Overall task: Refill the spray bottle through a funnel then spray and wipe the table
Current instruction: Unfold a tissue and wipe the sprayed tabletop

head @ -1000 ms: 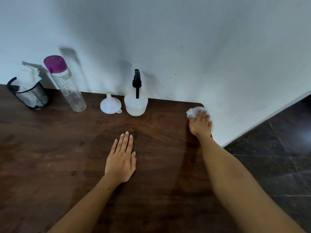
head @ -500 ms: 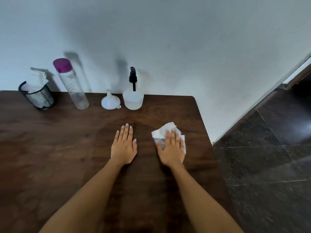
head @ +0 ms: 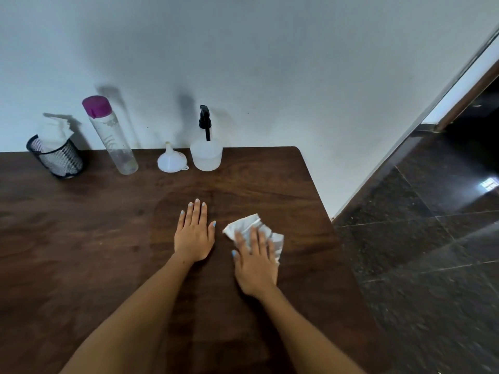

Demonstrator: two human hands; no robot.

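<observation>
Matt wood table point(head: 81, 238); crumpled tissue point(head: 248, 225), probably paper.

Honestly can't read a single word or number anywhere here. The tall clear bottle point(head: 113, 139) with the purple cap has some faint pale curved marks printed on its side, but they're too washed out to tell if that's a logo or lettering. The funnel point(head: 171, 161) has a tiny reddish smudge near its rim, too small to make out.

Spray bottle point(head: 206, 155) upright beside inverted funnel point(head: 172, 161), crumpled tissue point(head: 253, 229) on table point(head: 81, 238)
</observation>
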